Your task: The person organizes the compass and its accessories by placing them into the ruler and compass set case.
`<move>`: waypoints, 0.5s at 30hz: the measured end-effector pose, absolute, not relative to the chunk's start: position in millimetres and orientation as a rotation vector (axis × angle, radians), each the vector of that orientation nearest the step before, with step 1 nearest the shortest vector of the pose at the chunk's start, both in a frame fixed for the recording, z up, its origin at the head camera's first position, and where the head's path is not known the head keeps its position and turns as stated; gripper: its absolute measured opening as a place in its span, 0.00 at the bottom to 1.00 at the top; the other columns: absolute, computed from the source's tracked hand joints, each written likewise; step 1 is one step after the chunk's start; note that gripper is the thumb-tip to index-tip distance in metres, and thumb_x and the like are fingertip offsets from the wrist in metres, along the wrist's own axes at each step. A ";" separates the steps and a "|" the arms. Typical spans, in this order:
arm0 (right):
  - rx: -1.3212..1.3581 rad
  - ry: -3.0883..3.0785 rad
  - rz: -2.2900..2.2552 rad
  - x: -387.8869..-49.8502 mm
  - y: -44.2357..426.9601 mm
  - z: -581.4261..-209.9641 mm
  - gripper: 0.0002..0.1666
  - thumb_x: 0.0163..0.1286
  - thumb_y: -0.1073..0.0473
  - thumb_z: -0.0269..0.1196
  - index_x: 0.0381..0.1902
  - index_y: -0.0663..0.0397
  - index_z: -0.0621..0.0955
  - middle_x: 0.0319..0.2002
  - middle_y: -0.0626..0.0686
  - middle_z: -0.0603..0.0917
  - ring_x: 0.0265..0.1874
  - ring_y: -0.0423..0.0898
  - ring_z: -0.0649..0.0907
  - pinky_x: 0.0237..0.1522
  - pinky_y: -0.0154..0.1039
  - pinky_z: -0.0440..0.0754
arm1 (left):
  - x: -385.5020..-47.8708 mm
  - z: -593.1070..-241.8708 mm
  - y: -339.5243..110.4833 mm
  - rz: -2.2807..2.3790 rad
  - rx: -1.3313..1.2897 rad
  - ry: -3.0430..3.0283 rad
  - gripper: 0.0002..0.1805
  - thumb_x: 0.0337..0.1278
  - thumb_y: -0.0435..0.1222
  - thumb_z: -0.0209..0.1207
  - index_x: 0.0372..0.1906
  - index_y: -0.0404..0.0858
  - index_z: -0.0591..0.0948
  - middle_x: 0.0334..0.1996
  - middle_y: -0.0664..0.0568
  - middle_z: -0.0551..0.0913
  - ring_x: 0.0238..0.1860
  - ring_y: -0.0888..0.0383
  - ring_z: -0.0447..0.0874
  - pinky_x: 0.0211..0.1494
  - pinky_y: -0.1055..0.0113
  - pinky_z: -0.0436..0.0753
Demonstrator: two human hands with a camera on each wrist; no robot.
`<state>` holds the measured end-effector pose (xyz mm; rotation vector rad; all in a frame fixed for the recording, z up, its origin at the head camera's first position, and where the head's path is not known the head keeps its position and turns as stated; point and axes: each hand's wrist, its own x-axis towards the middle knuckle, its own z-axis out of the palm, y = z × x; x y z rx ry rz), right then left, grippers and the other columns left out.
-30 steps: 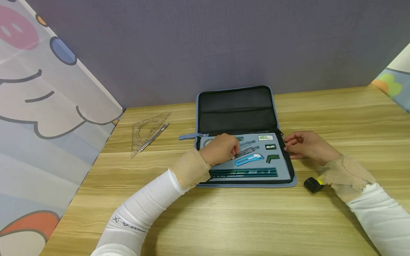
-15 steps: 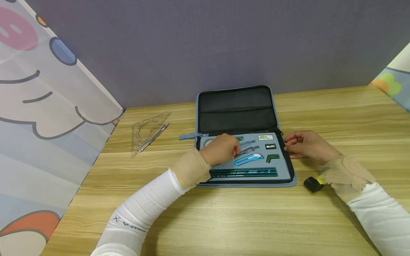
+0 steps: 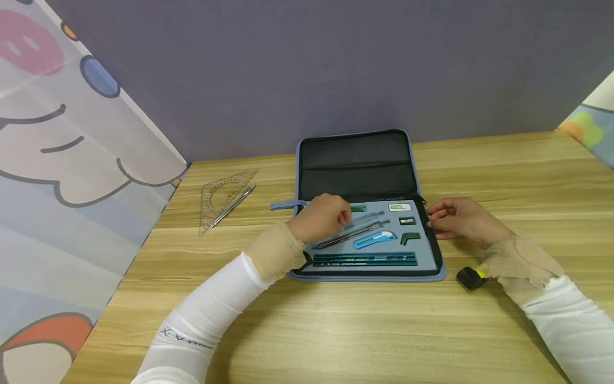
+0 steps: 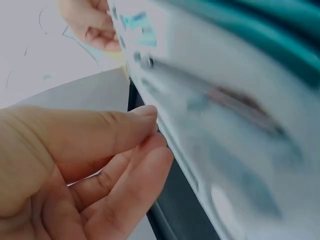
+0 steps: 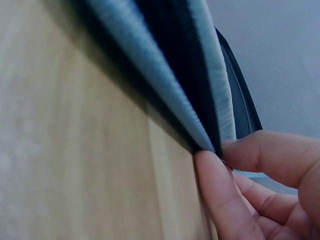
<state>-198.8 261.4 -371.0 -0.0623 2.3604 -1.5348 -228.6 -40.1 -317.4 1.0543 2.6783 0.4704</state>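
My left hand [image 3: 323, 216] hovers over the left part of an unfolded zip case [image 3: 355, 184]. In the left wrist view its thumb and fingers are loosely curled, with nothing visible between them. A silver drawing compass [image 3: 352, 234] lies in the case's grey insert, just right of and below that hand. My right hand [image 3: 460, 218] pinches the case's right edge between thumb and finger, as the right wrist view shows. Also in the insert are a blue utility knife [image 3: 374, 240], dark green pencils [image 3: 364, 260], an eraser [image 3: 399, 207], a sharpener [image 3: 406, 221] and a small green piece [image 3: 410, 238].
A clear set square [image 3: 206, 210] and a slim silver drawing tool [image 3: 233, 207] lie on the wooden table [image 3: 336, 330] at the left. Near my right wrist sits a small black and yellow object [image 3: 471, 277]. Behind the case rises a grey partition [image 3: 336, 69].
My left hand has let go of the compass and moved slightly left and up, so more of the compass shows. My right hand has kept its place at the case's edge.
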 end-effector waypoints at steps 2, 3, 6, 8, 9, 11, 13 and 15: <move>-0.061 2.360 -1.536 -198.7 261.7 -371.3 0.24 0.65 0.70 0.57 0.56 0.78 0.64 0.37 0.54 0.77 0.31 0.35 0.81 0.35 0.36 0.83 | -230.9 -315.2 -49.7 0.478 1.045 2.709 0.08 0.55 0.24 0.58 0.38 0.35 0.84 0.35 0.49 0.83 0.37 0.57 0.81 0.42 0.67 0.78; -0.056 2.361 -1.536 -198.7 261.9 -371.3 0.24 0.65 0.70 0.57 0.56 0.78 0.65 0.37 0.54 0.77 0.31 0.35 0.81 0.35 0.36 0.83 | -232.7 -314.9 -55.2 0.474 1.039 2.728 0.07 0.55 0.25 0.58 0.37 0.35 0.84 0.35 0.50 0.83 0.36 0.57 0.81 0.41 0.67 0.78; -0.047 2.359 -1.536 -198.3 262.0 -371.1 0.24 0.65 0.70 0.57 0.56 0.77 0.65 0.37 0.54 0.77 0.32 0.35 0.81 0.35 0.36 0.83 | -238.9 -315.4 -73.7 0.444 1.022 2.798 0.06 0.53 0.25 0.59 0.36 0.35 0.83 0.34 0.49 0.83 0.35 0.56 0.81 0.39 0.65 0.78; -0.045 2.355 -1.539 -198.4 261.8 -371.1 0.24 0.65 0.70 0.57 0.56 0.78 0.65 0.37 0.55 0.76 0.32 0.35 0.81 0.35 0.36 0.83 | -242.9 -316.5 -87.7 0.409 0.998 2.856 0.05 0.52 0.26 0.60 0.35 0.34 0.83 0.33 0.48 0.84 0.34 0.54 0.81 0.39 0.64 0.78; -0.045 2.353 -1.539 -198.3 261.6 -371.0 0.25 0.65 0.69 0.57 0.56 0.78 0.65 0.38 0.55 0.76 0.32 0.35 0.81 0.35 0.36 0.83 | -244.8 -317.1 -95.3 0.398 0.983 2.888 0.04 0.51 0.26 0.61 0.34 0.33 0.83 0.32 0.47 0.84 0.34 0.53 0.81 0.39 0.63 0.79; -0.054 2.352 -1.539 -198.1 261.2 -370.7 0.25 0.65 0.69 0.57 0.56 0.78 0.64 0.38 0.55 0.76 0.32 0.35 0.81 0.35 0.36 0.83 | -247.4 -317.3 -110.5 0.356 0.935 2.954 0.04 0.50 0.26 0.61 0.33 0.32 0.82 0.31 0.46 0.84 0.33 0.52 0.82 0.38 0.61 0.79; -0.048 2.359 -1.535 -198.2 261.2 -370.6 0.24 0.65 0.70 0.57 0.56 0.78 0.65 0.38 0.55 0.76 0.32 0.35 0.81 0.35 0.36 0.83 | -248.6 -316.0 -126.3 0.324 0.847 3.004 0.04 0.50 0.27 0.60 0.33 0.31 0.83 0.30 0.45 0.85 0.33 0.51 0.83 0.38 0.59 0.80; -0.049 2.365 -1.531 -198.1 261.2 -370.3 0.24 0.66 0.70 0.57 0.56 0.77 0.65 0.38 0.55 0.76 0.32 0.35 0.81 0.35 0.36 0.83 | -249.8 -313.6 -142.3 0.324 0.737 3.013 0.06 0.52 0.27 0.59 0.35 0.30 0.82 0.32 0.42 0.85 0.34 0.49 0.83 0.39 0.57 0.80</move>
